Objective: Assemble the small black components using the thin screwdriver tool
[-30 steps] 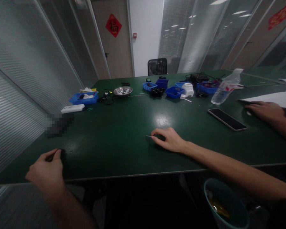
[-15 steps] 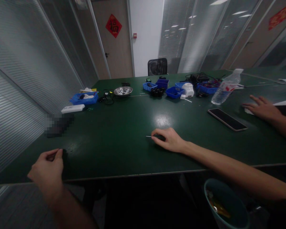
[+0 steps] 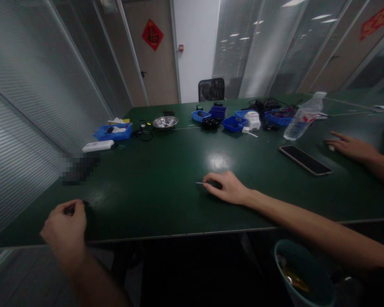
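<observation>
My right hand (image 3: 228, 187) rests on the green table (image 3: 160, 183), thumb and forefinger pinched together. From the pinch a thin, silvery metal pin (image 3: 199, 183) sticks out to the left; the rest of it is hidden by the fingers. At the table's front left, my left hand (image 3: 65, 226) is closed, its thumb and fingertips together. A small dark patch (image 3: 86, 204) shows just beyond these fingertips; whether it is an object or a shadow is unclear.
Another person's hand (image 3: 355, 147) lies at the right, by a phone (image 3: 305, 160) and a water bottle (image 3: 304, 117). Blue trays (image 3: 235, 123), a metal bowl (image 3: 165, 123), a white box (image 3: 98, 146) and cables (image 3: 144, 131) stand farther back. Below the edge is a bin (image 3: 304, 273).
My left hand has shifted slightly right. My right hand and the metal pin have stayed put. The other person's fingers have moved, and the white sheet by that arm is out of sight.
</observation>
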Motion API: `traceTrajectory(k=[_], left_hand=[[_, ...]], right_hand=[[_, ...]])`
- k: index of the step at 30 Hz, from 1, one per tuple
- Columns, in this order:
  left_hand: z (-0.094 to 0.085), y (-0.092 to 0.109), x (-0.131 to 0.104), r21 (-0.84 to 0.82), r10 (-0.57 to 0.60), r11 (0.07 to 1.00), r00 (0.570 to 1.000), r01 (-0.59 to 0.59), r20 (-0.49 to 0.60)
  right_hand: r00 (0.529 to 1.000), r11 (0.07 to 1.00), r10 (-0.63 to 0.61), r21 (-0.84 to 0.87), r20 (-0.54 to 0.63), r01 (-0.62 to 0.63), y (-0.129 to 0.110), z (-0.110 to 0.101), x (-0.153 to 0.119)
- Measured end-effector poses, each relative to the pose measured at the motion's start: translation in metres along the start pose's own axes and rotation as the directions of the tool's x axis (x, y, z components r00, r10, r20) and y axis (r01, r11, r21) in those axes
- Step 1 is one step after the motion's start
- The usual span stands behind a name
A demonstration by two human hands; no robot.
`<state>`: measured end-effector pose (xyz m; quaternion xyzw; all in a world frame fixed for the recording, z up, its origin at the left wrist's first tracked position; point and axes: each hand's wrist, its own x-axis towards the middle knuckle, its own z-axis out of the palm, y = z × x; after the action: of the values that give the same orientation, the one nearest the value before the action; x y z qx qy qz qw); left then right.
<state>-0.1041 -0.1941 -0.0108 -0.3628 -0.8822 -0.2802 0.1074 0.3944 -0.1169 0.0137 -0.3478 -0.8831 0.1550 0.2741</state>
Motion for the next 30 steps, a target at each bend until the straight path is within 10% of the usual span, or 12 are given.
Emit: traceTrajectory(k=[19,30], left_hand=[[-0.009,0.008,0.002,-0.075,-0.062,0.995,0.996,0.067,0.064],[-0.010,0.004,-0.003,-0.085,0.103,0.992,0.978,-0.089,0.184]], right_hand=[[1.000,1.000,-0.007,0.001,0.006,0.007,0.001,0.000,-0.001],[1.000,1.000,-0.008,-0.013,-0.002,0.008,0.001,0.001,0.000]])
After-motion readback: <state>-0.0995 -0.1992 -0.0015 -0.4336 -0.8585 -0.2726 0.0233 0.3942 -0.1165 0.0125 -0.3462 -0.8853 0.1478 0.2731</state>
